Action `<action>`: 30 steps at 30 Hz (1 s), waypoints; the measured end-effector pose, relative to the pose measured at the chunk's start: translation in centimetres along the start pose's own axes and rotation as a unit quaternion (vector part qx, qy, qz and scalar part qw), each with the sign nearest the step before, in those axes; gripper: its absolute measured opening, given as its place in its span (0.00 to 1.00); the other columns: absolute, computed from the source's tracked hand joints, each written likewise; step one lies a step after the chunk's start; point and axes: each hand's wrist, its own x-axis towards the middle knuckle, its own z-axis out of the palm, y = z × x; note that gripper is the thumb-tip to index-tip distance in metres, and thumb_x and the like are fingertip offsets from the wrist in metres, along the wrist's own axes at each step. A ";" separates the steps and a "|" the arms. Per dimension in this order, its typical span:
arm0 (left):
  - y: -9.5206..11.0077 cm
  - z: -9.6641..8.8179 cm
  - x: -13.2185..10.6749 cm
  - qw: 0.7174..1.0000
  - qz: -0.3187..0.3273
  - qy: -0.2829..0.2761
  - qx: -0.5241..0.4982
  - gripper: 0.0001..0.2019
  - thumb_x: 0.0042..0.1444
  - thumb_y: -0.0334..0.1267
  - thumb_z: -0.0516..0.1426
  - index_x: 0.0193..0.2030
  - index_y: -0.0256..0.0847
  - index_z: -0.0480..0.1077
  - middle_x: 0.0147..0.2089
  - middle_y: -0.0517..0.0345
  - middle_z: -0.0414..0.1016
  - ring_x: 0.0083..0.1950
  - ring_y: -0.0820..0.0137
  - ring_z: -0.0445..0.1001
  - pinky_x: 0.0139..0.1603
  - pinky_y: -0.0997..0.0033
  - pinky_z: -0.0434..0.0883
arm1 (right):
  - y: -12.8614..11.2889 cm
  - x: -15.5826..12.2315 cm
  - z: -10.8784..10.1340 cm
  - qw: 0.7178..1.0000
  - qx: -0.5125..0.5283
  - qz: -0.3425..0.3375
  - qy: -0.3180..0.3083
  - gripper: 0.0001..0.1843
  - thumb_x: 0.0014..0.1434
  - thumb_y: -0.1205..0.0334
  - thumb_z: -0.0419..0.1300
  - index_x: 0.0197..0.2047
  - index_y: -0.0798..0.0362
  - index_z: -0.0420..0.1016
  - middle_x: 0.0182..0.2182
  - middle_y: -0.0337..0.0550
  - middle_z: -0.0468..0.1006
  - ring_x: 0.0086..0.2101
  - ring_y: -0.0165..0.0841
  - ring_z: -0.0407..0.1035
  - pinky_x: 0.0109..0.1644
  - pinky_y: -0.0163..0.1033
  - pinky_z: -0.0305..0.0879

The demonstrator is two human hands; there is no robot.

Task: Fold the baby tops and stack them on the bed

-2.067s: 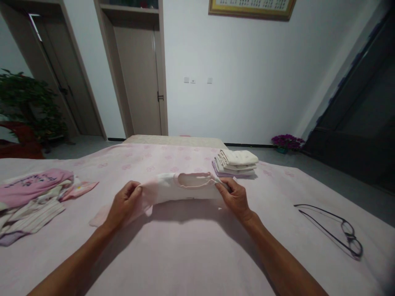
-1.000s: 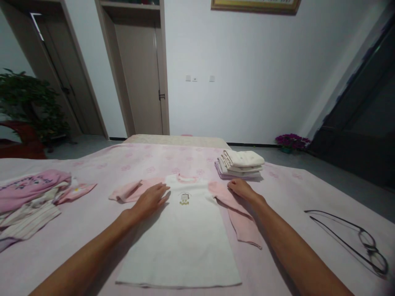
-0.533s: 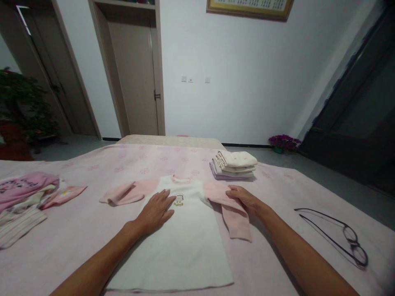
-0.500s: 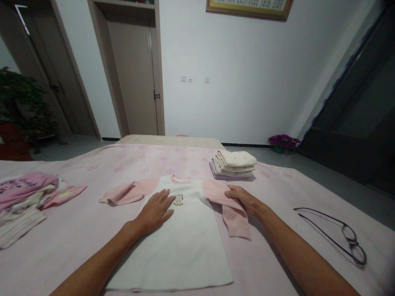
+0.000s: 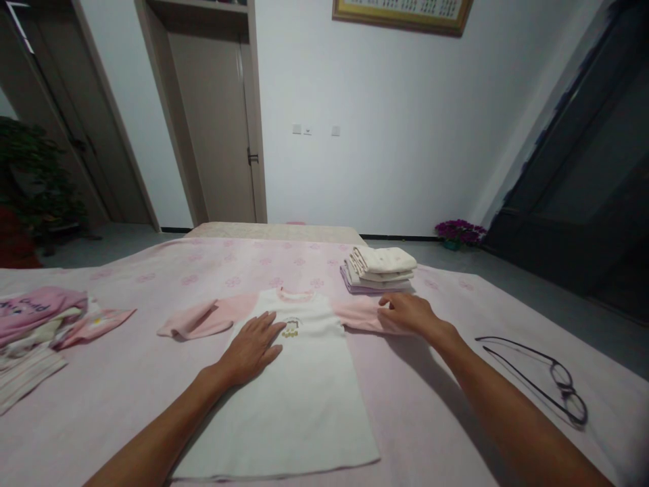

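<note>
A small white shirt (image 5: 299, 399) with pink sleeves lies face up and flat on the pink bedspread (image 5: 430, 406). My left hand (image 5: 251, 348) rests open, palm down, on the shirt's chest beside a small printed motif. My right hand (image 5: 410, 312) lies on the shirt's right pink sleeve (image 5: 359, 314), which stretches out sideways; its fingers are flat on the cloth. The left pink sleeve (image 5: 195, 321) lies partly bunched to the left.
A stack of folded pale clothes (image 5: 380, 267) sits just beyond my right hand. A loose heap of pink and striped clothes (image 5: 35, 325) lies at the left edge. Dark-framed glasses (image 5: 550, 379) rest on the bed at right. Doors, a plant and a flower pot stand beyond.
The shirt went from held up in both hands to spread flat. My right hand has since drawn the right sleeve from hanging down to straight out sideways. My left hand stayed on the chest.
</note>
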 end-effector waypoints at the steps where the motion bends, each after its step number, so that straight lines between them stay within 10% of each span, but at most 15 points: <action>1: 0.0 0.0 0.0 1.000 0.001 0.002 -0.001 0.26 0.68 0.50 0.48 0.69 0.46 0.60 0.74 0.45 0.55 0.74 0.54 0.54 0.70 0.48 0.55 | 0.7 0.1 0.4 0.999 0.014 0.017 -0.024 0.16 0.60 0.52 0.56 0.41 0.50 0.81 0.37 0.45 0.82 0.37 0.38 0.73 0.35 0.36 0.57; 10: -0.1 0.1 -0.1 1.000 0.003 0.008 -0.007 0.25 0.68 0.48 0.49 0.69 0.45 0.62 0.73 0.44 0.56 0.73 0.53 0.55 0.70 0.47 0.57 | 4.9 -0.1 4.4 0.999 -0.011 0.041 -0.030 0.15 0.57 0.53 0.60 0.45 0.49 0.79 0.43 0.47 0.80 0.41 0.37 0.72 0.38 0.35 0.56; 21: -0.2 0.4 -0.4 0.999 0.008 0.028 -0.014 0.24 0.67 0.47 0.50 0.68 0.47 0.63 0.72 0.48 0.58 0.72 0.55 0.57 0.70 0.48 0.57 | 5.7 -0.3 2.8 0.987 -0.124 0.105 0.009 0.10 0.58 0.64 0.57 0.41 0.52 0.79 0.43 0.53 0.80 0.42 0.43 0.73 0.37 0.39 0.56; 30: 0.2 -0.2 -0.4 0.999 0.013 0.025 -0.022 0.23 0.67 0.45 0.50 0.68 0.46 0.63 0.72 0.46 0.59 0.72 0.54 0.57 0.70 0.45 0.58 | -5.1 3.1 4.2 0.998 -0.008 -0.028 0.054 0.17 0.63 0.67 0.51 0.51 0.50 0.77 0.51 0.48 0.79 0.49 0.40 0.71 0.48 0.38 0.60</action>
